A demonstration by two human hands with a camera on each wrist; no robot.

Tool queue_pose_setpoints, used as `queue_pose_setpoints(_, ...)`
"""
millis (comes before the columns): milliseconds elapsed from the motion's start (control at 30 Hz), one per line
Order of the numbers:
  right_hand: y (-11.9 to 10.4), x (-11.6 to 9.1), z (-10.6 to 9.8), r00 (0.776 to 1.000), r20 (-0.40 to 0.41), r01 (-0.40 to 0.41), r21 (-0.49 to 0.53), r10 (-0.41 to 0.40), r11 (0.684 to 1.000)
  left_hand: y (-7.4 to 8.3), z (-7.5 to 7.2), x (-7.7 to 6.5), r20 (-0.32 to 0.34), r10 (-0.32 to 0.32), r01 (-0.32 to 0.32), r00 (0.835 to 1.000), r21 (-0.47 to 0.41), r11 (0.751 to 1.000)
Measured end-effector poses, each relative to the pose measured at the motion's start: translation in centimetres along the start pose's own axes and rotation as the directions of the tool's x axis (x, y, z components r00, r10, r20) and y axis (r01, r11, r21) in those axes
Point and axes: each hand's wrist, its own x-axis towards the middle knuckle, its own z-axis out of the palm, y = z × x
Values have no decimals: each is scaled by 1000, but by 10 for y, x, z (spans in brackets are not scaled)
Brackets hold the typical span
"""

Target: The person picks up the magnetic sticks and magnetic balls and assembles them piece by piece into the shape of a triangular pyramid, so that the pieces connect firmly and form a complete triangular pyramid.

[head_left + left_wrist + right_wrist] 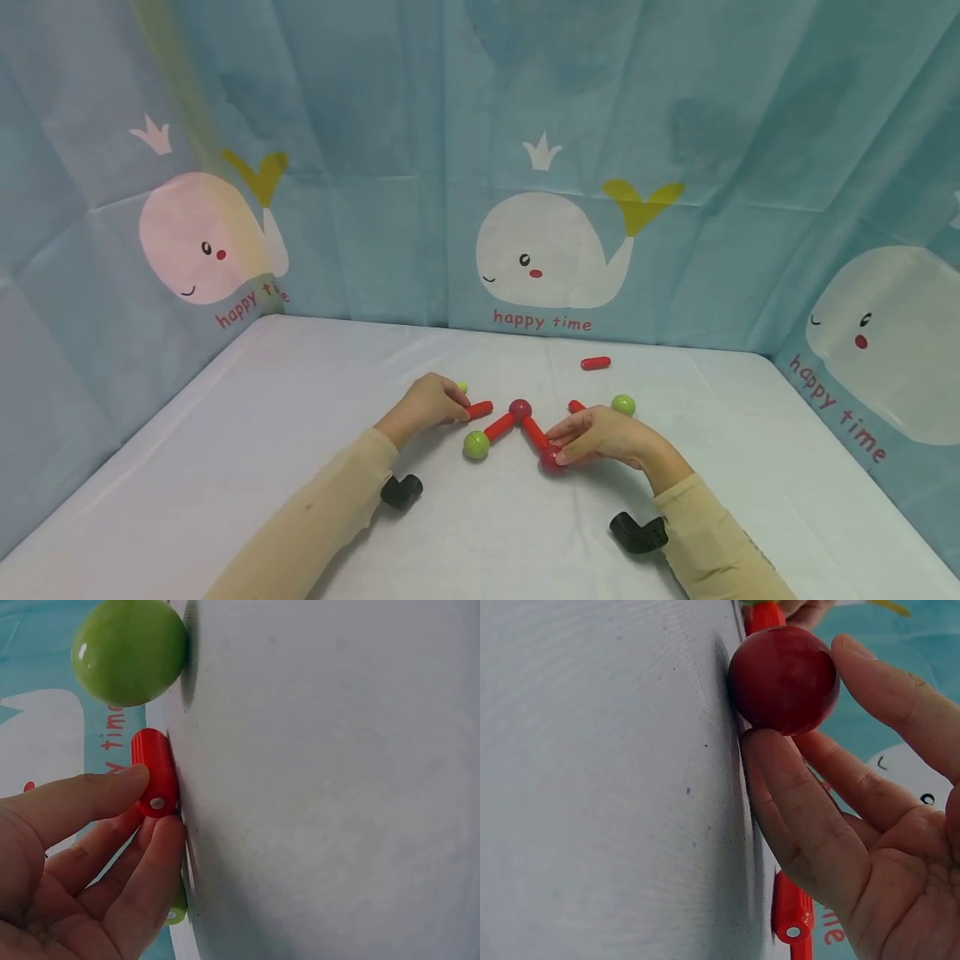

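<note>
1. The left hand (429, 402) pinches a loose red rod (482, 409) between thumb and fingers
2. The right hand (609, 436) grips a red ball (552, 462) at the right end of a V-shaped assembly (535, 434)
3. That assembly lies between the hands on the bench (465, 533), a green ball (476, 445) at its left end
4. Balls are smooth, glossy spheres; the pinched rod is a ribbed cylinder, its end marked by a pale dot

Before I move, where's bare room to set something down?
The table is bare left of the left sleeve, right of the right sleeve, and between the black pieces. Crowded mid-table: left hand, right hand, red sticks and balls.
</note>
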Motion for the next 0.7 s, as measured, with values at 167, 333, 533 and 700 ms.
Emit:
queue_pose_setpoints(167,-2,-1,1,1000,-3,-4,-1,4,1000,-2,-5,-3,14,-16,15,1000,32,999)
queue_pose_setpoints(333,-2,-1,0,1000,-10,-7,-4,7,1000,-6,-10,-9,32,-16,14,999,48,999)
queue_pose_setpoints(533,-1,0,-1,1000,-3,-7,2,7,1000,-12,-16,-14,42,-23,22,999,42,999)
queue_pose_setpoints(700,0,0,0,1000,1,0,17,0,1000,-15,-24,-20,53,-6,4,999,36,999)
